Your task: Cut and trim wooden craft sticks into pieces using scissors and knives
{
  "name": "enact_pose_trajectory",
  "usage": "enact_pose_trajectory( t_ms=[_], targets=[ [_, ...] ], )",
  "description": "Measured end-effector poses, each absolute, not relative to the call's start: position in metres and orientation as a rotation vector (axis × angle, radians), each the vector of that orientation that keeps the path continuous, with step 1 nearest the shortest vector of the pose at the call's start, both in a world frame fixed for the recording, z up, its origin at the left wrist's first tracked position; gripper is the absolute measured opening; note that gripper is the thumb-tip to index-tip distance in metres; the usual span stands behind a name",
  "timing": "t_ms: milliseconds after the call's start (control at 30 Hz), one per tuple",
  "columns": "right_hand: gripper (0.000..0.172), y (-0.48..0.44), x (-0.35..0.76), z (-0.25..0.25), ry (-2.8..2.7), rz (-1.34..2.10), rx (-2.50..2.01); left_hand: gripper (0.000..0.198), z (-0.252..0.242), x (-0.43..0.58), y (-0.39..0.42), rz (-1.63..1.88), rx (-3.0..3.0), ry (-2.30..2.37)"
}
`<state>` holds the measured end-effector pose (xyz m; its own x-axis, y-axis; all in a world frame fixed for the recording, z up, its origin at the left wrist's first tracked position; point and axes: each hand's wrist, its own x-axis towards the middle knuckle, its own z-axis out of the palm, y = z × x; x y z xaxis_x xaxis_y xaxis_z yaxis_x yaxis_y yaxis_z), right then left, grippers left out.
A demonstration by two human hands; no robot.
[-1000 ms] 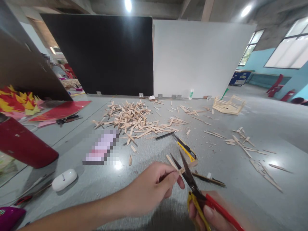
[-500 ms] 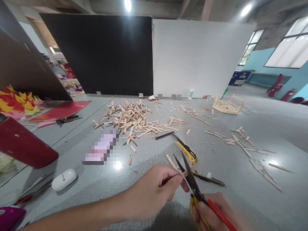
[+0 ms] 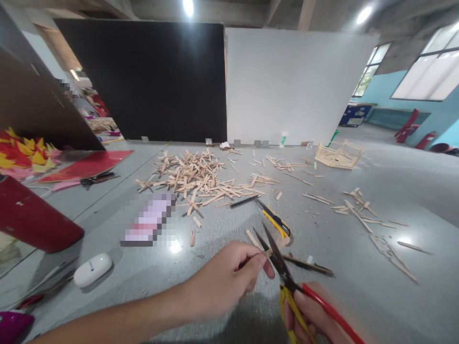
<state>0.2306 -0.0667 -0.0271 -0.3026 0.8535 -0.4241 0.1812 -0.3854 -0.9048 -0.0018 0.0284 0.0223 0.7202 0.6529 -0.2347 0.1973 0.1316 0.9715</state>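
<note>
Wooden stick [image 3: 284, 242] pinched between thumb and fingers of left hand [image 3: 229, 279], lower centre of frame. Scissors [image 3: 288, 281] gripped by coloured handles in right hand [image 3: 309, 308], lower right; blades parted, overlapping stick in view. Stick judged light, stiff, easily split; best pinched across flat faces, fingertips clear of blades.

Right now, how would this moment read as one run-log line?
left hand: pinching wooden stick | right hand: gripping scissors, blades parted at the stick | nearby: yellow utility knife, loose stick pile
</note>
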Motion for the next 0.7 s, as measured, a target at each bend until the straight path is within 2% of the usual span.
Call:
enact_pose_trajectory(
  t_ms=[233,700],
  targets=[
    [0.085,-0.056,0.246,-0.050,-1.292,1.867,-1.303,0.054,0.019,-0.002,0.031,0.407,1.408,0.729],
    [0.081,-0.058,0.238,-0.041,-1.411,1.744,-1.275,0.043,0.030,-0.006,0.029,0.355,1.540,0.753]
  ],
)
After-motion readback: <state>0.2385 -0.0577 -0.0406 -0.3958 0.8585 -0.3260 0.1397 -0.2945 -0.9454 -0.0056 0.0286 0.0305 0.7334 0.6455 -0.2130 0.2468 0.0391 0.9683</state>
